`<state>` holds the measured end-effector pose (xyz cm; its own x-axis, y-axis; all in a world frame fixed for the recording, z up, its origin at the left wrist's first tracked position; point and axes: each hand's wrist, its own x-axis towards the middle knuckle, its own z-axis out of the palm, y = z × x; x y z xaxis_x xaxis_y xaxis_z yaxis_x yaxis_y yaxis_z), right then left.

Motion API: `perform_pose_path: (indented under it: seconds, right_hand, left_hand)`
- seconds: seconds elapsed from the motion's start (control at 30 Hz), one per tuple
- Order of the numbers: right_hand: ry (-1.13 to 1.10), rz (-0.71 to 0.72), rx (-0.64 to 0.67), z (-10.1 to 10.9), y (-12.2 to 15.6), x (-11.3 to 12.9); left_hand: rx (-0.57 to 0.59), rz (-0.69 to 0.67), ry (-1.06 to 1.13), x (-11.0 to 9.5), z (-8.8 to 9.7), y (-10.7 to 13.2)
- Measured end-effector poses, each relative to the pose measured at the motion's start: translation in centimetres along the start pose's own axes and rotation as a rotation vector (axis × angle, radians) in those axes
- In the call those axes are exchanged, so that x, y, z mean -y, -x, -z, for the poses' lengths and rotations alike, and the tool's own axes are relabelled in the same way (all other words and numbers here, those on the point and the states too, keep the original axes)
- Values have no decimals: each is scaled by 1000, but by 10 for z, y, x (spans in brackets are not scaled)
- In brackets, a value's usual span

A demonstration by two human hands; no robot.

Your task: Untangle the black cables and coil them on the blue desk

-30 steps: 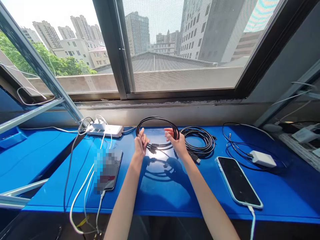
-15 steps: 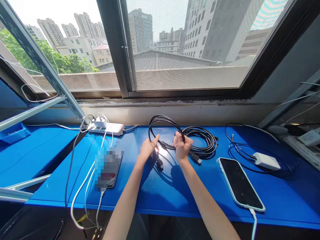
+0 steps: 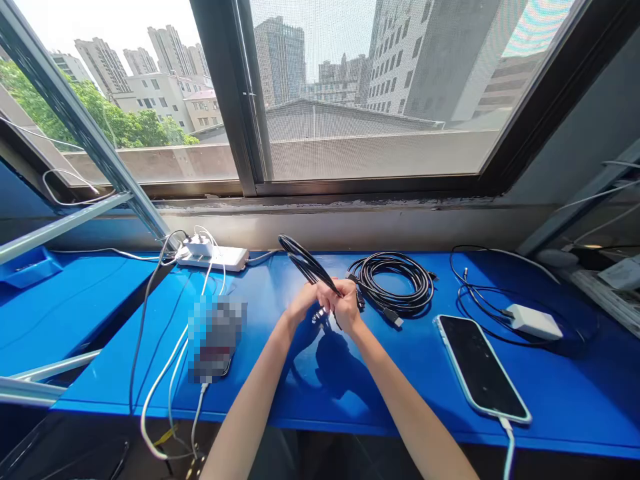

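My right hand point(image 3: 346, 305) is closed round a coiled black cable point(image 3: 302, 257), whose loops rise and lean to the left above the table. My left hand point(image 3: 304, 301) meets it at the near end of the coil, closed on the cable too, with its fingertips partly hidden by my right hand. Cable ends with dark connectors poke out below and beside the hands. Just right of them, a second coiled black cable point(image 3: 431, 287) lies flat, its plug end point(image 3: 393, 318) pointing toward me.
On the blue table point(image 3: 400, 387), a phone point(image 3: 483, 367) with a white charging cable lies at right, near a white adapter point(image 3: 534, 323) with black wires. A blurred phone point(image 3: 216, 340) and a white power strip point(image 3: 233, 257) are at left. A window point(image 3: 370, 87) stands behind.
My hands have come together, the left moving right and the right moving slightly left. The held cable's wide loop has narrowed into a tighter bundle tilted to the left.
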<state>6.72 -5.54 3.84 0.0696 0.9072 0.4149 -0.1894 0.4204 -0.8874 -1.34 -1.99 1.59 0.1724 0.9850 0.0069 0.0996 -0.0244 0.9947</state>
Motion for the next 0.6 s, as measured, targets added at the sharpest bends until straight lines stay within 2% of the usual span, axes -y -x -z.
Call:
perform_pose_path:
  seconds: [0.1,0.3,0.47,0.6]
  right_hand:
    - [-55,-47,-73,2,-5,-2]
    - [-53,-148,-226,23,-23,-17]
    - [133,-159,-300,34,-24,-33]
    - [342,-83,-324,38,-20,-37]
  left_hand:
    - [-18,52,89,-1,5,-7]
    - [-191,20,164,-6,15,-12]
    - [-318,-5,89,-6,23,-12]
    - [-327,12,9,-6,29,-10]
